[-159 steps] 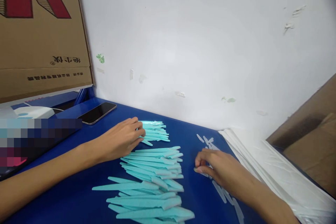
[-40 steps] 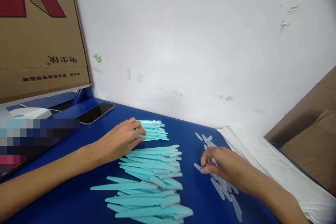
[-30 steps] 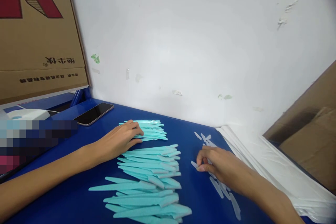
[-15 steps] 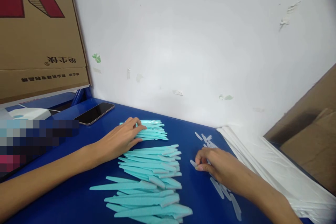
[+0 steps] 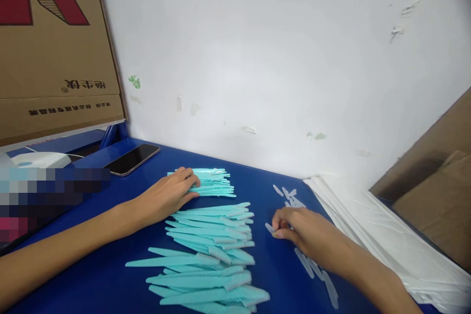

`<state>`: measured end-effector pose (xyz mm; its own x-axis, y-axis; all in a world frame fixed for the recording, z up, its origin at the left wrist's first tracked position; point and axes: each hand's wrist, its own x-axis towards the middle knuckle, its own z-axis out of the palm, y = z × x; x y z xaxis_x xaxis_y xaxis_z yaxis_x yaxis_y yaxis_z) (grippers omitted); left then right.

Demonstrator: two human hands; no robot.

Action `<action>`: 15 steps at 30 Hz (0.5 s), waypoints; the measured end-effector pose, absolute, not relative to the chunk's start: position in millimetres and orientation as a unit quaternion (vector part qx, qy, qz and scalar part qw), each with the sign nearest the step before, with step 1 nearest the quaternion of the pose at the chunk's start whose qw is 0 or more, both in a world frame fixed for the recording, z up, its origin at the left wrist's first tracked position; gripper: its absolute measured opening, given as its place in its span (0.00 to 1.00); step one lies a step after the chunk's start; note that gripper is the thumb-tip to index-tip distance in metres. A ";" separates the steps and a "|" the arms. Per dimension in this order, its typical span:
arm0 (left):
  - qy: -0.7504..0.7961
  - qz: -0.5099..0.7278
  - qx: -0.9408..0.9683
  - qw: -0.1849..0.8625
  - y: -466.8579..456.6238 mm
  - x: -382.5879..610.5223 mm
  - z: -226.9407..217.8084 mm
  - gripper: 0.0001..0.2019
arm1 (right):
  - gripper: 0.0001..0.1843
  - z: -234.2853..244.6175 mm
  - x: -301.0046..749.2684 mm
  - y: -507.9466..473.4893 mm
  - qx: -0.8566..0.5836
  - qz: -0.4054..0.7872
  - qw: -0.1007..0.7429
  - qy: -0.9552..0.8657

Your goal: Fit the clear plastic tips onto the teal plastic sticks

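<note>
Several teal knife-shaped strips (image 5: 217, 184) lie in a flat pile near the wall. My left hand (image 5: 176, 187) rests over that pile's left end, fingers curled down and thumb below, closed on a strip there; the exact grip is partly hidden. Nearer to me, more teal strips with pale, frosted tips (image 5: 209, 255) lie side by side in a long row. At the right, my right hand (image 5: 294, 228) pinches a small translucent sleeve (image 5: 270, 228) between thumb and forefinger. Loose translucent sleeves (image 5: 303, 263) are scattered behind and in front of this hand.
A phone (image 5: 132, 159) lies at the back left of the blue table (image 5: 253, 164). Above it leans a large printed cardboard box (image 5: 59, 68). White plastic sheeting (image 5: 390, 240) covers the right edge, beside brown cardboard (image 5: 437, 196). A white wall stands behind.
The fingers of my left hand have lowered and curled in on the back pile. My right hand, still holding the translucent sleeve, has shifted very slightly left.
</note>
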<state>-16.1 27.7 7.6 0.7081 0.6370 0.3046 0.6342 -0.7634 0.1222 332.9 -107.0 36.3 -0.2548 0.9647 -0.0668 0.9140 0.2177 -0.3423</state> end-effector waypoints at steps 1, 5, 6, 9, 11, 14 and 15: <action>0.346 0.167 0.923 0.007 28.2 -16.0 6.9 0.16 | 0.07 35.9 332.8 -106.7 -0.605 0.160 0.081 -0.776; 0.342 0.178 0.923 0.017 29.8 -16.1 4.6 0.16 | 0.07 34.8 333.6 -106.2 -0.604 0.159 0.077 -0.777; 0.339 0.181 0.923 0.016 29.8 -16.1 4.5 0.16 | 0.07 34.8 333.8 -106.1 -0.603 0.158 0.075 -0.778; 0.335 0.182 0.925 0.003 28.4 -15.7 5.5 0.17 | 0.08 35.2 333.5 -106.0 -0.604 0.160 0.070 -0.778; 0.333 0.172 0.927 -0.003 27.1 -15.3 6.6 0.16 | 0.08 35.4 333.1 -106.0 -0.609 0.163 0.070 -0.773; 0.328 0.159 0.931 -0.007 25.8 -14.7 7.0 0.15 | 0.08 35.3 332.5 -105.8 -0.607 0.163 0.071 -0.774; 0.327 0.157 0.932 -0.010 25.7 -14.7 6.7 0.15 | 0.08 35.2 332.4 -105.7 -0.606 0.162 0.072 -0.775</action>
<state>-14.7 25.7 6.7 0.7371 0.6060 0.2991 0.6122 -0.7862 0.0843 332.4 -105.7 35.2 -0.2544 0.9633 -0.0856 0.9168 0.2120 -0.3383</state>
